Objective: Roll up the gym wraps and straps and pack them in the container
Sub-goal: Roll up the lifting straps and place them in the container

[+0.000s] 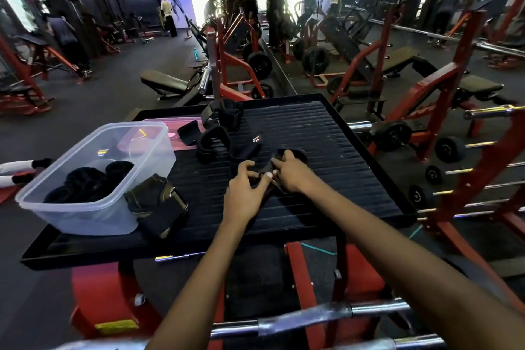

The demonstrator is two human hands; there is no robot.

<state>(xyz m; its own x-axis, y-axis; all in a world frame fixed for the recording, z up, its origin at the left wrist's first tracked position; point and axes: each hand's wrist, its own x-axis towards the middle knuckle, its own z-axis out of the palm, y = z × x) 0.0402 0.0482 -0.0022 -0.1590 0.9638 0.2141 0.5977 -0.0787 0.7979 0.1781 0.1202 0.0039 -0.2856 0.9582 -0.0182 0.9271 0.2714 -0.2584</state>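
Both my left hand [246, 189] and right hand [292, 172] pinch what seems a black fabric strap [292, 154]; slack fingers could let its roll spring loose

clear plastic container [85, 179], seemingly matt cloth straps [224, 136]

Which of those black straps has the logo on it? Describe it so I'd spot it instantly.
Start at the big black ribbed tray on the red stand. Near its middle, just beyond the person's hands, lies a flat black strap. Unlike the plain black straps beside it, it carries a small red-and-white logo.
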